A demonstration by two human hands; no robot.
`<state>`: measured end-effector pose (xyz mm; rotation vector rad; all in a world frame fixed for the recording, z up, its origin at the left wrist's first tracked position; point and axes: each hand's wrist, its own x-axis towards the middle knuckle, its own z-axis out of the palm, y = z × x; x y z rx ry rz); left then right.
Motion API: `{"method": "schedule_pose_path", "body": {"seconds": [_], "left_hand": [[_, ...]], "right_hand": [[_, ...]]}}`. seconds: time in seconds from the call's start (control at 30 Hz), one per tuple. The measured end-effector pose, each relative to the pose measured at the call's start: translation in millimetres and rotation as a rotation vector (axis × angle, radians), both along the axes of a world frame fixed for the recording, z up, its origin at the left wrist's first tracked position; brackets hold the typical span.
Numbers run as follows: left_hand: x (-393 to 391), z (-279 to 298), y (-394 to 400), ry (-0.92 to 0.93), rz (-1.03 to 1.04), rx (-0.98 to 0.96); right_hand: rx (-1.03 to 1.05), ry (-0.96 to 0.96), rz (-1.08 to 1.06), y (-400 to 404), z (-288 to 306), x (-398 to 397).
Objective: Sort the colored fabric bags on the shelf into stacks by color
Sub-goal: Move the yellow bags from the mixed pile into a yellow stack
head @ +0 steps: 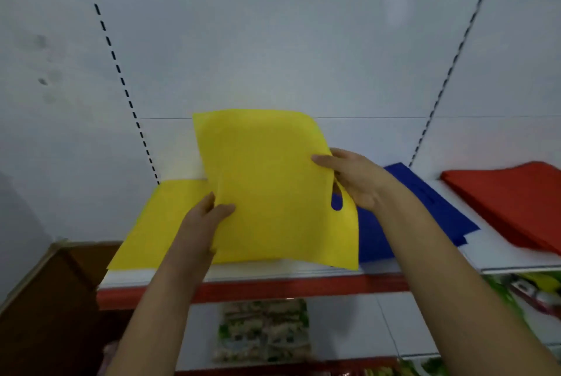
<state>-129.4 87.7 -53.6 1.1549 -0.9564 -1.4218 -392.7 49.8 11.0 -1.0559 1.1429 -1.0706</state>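
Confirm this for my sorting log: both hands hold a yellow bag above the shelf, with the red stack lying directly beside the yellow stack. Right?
Not quite. The head view shows the blue stack beside the yellow stack; the red stack lies beyond it. Both hands, left and right, hold the yellow bag.

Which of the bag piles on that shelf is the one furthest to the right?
The red pile, lying flat at the shelf's right end. The blue pile sits in the middle and the yellow pile at the left.

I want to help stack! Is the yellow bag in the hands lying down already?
No, the held yellow bag is lifted and curved, gripped by both hands above the shelf.
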Motion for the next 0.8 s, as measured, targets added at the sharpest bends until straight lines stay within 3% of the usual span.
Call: {"method": "schedule_pose_path", "body": {"seconds": [0.17,0.33,0.8], "left_hand": [[-88.1,-0.2,20.7,-0.116,-0.113,-0.13],[-191.7,-4.6,52.5,-0.19,-0.208,-0.18],[-581.4,-28.4,150.5,-0.229,-0.558,-0.228]], "right_hand": [[0.062,-0.045,-0.356,70.0,4.1,-100.6],[0.051,-0.276,-0.785,138.5,-23.6,-211.1],[-0.07,-0.063,-1.28,338.6,-54.5,-552.7]]}}
